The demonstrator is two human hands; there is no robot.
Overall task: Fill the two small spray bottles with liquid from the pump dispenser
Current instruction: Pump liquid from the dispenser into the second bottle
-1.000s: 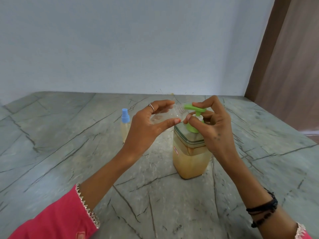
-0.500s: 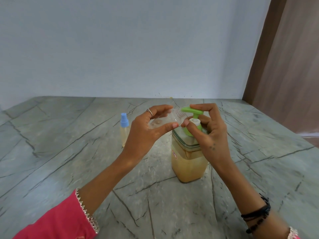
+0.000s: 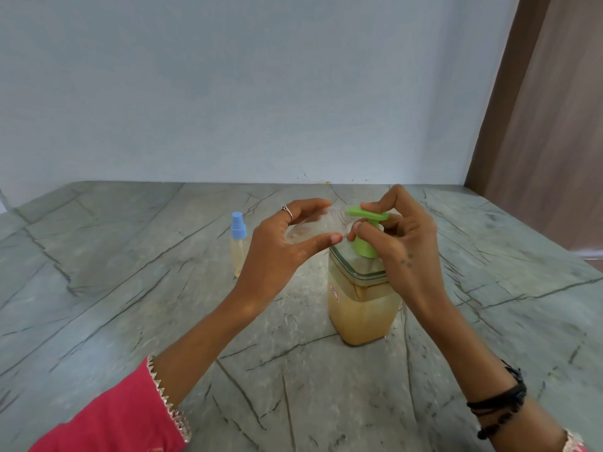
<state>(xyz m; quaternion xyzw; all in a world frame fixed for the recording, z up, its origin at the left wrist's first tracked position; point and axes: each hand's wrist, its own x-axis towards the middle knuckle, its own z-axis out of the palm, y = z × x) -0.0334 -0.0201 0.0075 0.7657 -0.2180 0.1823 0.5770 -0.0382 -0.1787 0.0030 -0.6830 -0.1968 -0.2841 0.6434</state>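
Note:
My left hand (image 3: 277,252) grips a clear, uncapped small spray bottle (image 3: 318,225), held nearly on its side with its threaded neck at the green pump spout (image 3: 367,213). My right hand (image 3: 404,243) is closed around the green pump head of the dispenser (image 3: 362,305), index finger on top of the spout. The dispenser is a square clear jar holding yellowish liquid and stands on the marble counter. A second small spray bottle (image 3: 238,246) with a blue cap and pale yellow liquid stands upright to the left, apart from my hands.
The grey veined marble counter (image 3: 130,288) runs back to a pale blue wall (image 3: 261,93). A brown wooden panel (image 3: 548,109) rises at the right edge.
The view has tilted, shifting everything slightly lower in frame. My hands keep their grips; the bottle's neck stays at the pump spout.

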